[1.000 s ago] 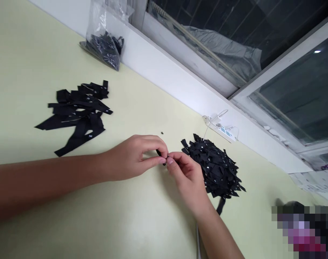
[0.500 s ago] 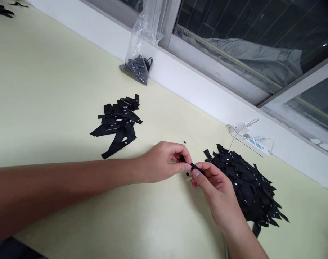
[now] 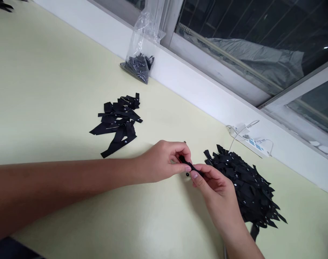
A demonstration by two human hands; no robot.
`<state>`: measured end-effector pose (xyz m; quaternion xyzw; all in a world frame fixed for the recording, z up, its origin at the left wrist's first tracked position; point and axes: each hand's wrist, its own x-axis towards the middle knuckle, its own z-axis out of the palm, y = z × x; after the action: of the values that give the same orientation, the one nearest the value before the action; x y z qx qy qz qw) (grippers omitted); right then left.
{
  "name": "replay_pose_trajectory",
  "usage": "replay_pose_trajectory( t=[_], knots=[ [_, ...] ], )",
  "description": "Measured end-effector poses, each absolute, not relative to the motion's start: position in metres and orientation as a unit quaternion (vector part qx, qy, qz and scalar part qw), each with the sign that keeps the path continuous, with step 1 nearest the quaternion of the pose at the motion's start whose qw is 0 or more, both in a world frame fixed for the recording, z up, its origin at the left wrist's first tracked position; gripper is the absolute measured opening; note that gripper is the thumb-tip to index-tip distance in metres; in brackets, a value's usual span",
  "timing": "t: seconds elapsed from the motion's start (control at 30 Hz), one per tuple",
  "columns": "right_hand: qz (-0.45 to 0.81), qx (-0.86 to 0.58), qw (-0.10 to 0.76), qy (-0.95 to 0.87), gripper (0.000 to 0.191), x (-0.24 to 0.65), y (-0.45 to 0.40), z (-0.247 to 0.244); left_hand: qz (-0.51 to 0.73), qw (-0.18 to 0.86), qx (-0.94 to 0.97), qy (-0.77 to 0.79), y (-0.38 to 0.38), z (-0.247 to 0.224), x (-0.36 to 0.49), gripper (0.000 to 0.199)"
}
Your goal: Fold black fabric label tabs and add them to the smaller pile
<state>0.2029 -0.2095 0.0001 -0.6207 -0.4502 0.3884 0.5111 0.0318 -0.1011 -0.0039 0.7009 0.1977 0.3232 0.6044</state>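
Note:
Between my two hands is a short black fabric strip, held up above the table. My left hand pinches one end with thumb and fingertips. The other end is gripped by my right hand, its thumb meeting the left thumb near the strip's middle. Part of the strip is hidden by the fingers. A small round black piece shows just under the thumbs. Close beyond my right hand lies a big heap of black strips, several with small white marks. A smaller pile of black strips lies beyond my left forearm.
A clear plastic bag with black pieces inside stands against the white wall ledge. A white power strip with cables lies along that ledge at the right. More black strips are at the table's far left corner. Windows rise behind.
Both hands keep their pinch on the strip, which is turned slightly so more of it shows between them. The view has shifted a little; the piles have not moved.

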Motion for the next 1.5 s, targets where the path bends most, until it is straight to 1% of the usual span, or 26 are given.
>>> replay_pose_trajectory(
  t=[0.1,0.4,0.57,0.77,0.87,1.0,1.13,1.23,1.37,1.5],
  knots=[
    [0.388,-0.617,0.511,-0.455,0.016,0.203,-0.210,0.000,0.344,0.570,0.721,0.193,-0.102,-0.002,0.031,0.011],
    [0.375,-0.614,0.498,-0.484,0.014,0.204,-0.215,0.004,0.375,0.411,0.816,0.158,-0.103,0.002,0.027,0.010],
    [0.378,-0.606,0.494,-0.496,0.014,0.204,-0.216,0.005,0.362,0.370,0.842,0.152,-0.102,0.001,0.026,0.009],
    [0.363,-0.605,0.489,-0.513,0.014,0.202,-0.215,0.007,0.363,0.351,0.853,0.131,-0.101,0.000,0.026,0.009],
    [0.358,-0.604,0.490,-0.516,0.014,0.201,-0.215,0.007,0.369,0.334,0.862,0.097,-0.100,-0.001,0.025,0.004],
    [0.347,-0.604,0.491,-0.523,0.013,0.199,-0.217,0.009,0.367,0.296,0.879,0.066,-0.099,-0.002,0.024,0.014],
    [0.314,-0.598,0.487,-0.553,0.010,0.198,-0.218,0.010,0.374,0.227,0.897,0.056,-0.098,-0.003,0.024,0.019],
    [0.255,-0.589,0.479,-0.599,0.007,0.199,-0.220,0.008,0.375,0.184,0.907,0.051,-0.097,-0.001,0.022,0.023],
    [0.165,-0.555,0.483,-0.657,0.018,0.202,-0.222,0.006,0.371,0.153,0.916,0.019,-0.097,0.007,0.019,0.027],
    [0.137,-0.541,0.478,-0.678,0.023,0.202,-0.223,0.009,0.383,0.117,0.916,0.012,-0.100,0.012,0.018,0.027]
  ],
)
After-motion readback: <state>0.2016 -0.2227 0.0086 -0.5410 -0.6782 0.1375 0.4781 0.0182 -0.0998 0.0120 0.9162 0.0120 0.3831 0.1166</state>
